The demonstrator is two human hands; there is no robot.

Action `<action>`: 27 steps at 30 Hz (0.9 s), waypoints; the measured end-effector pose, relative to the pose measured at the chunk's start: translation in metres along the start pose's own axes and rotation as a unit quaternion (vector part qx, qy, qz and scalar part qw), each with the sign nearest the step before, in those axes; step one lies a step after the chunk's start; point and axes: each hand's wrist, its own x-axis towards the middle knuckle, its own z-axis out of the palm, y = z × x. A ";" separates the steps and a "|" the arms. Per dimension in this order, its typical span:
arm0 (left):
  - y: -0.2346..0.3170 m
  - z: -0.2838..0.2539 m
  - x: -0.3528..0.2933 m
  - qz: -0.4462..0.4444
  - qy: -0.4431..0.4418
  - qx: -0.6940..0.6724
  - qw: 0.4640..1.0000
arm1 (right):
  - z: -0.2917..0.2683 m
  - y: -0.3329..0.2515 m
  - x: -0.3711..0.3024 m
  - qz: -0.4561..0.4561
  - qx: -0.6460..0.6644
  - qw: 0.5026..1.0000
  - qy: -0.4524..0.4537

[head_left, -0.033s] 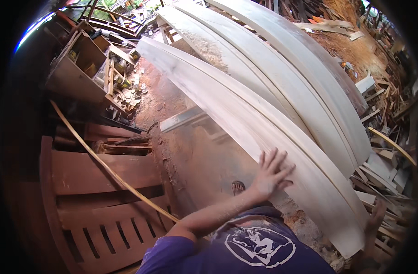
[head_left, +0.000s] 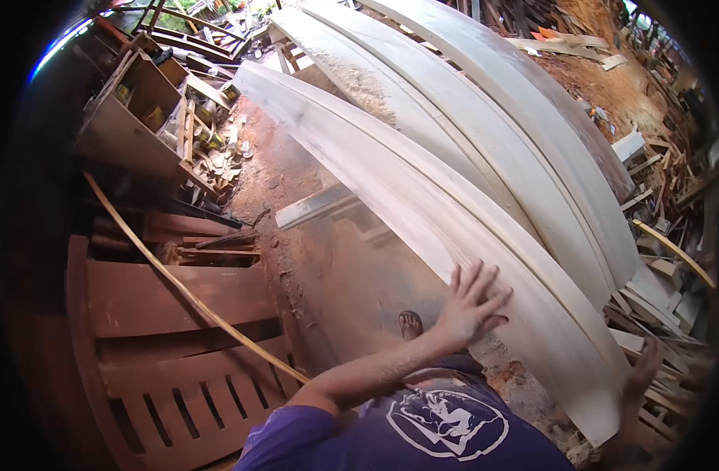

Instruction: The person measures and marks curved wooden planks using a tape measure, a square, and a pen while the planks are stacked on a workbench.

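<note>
A long pale wooden board (head_left: 375, 180), dusted white, runs from the far left to the near right. My left hand (head_left: 473, 310) lies across its near edge, palm toward the wood, fingers spread and holding nothing. At the dark right rim, beside the board's near end, is my right hand (head_left: 646, 369). Its fingers look stretched out, with no object visible in them, though shadow blurs the detail. More pale boards (head_left: 524, 149) lie side by side beyond the first one, with sawdust (head_left: 367, 94) on the farther part.
On the left lies a reddish-brown slatted wooden panel (head_left: 179, 290), with a thin yellow strip (head_left: 195, 302) across it. An open wooden cabinet (head_left: 132, 125) and scraps stand farther back. Wood offcuts (head_left: 666, 290) crowd the right side. A foot (head_left: 410, 323) shows on the dusty ground.
My left hand has shifted very slightly nearer and to the right along the board. My right hand shows a little more clearly at the rim. The boards look unmoved.
</note>
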 end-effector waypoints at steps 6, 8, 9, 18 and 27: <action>-0.027 -0.031 0.018 0.044 -0.107 -0.089 0.989 | 0.175 -0.384 0.129 -0.128 0.019 0.992 0.004; -0.055 -0.063 0.030 0.094 -0.184 -0.149 0.967 | 0.201 -0.438 0.142 -0.119 -0.033 0.992 0.001; -0.076 -0.077 0.040 0.141 -0.248 -0.188 0.940 | 0.208 -0.440 0.147 -0.048 -0.098 0.993 -0.039; -0.342 -0.349 0.049 -0.341 -0.134 -0.376 0.851 | 0.247 -0.395 0.133 0.036 -0.204 0.978 0.038; -0.774 -0.423 0.021 -0.657 0.258 -0.491 0.511 | 0.253 -0.406 0.138 0.083 -0.189 0.978 0.007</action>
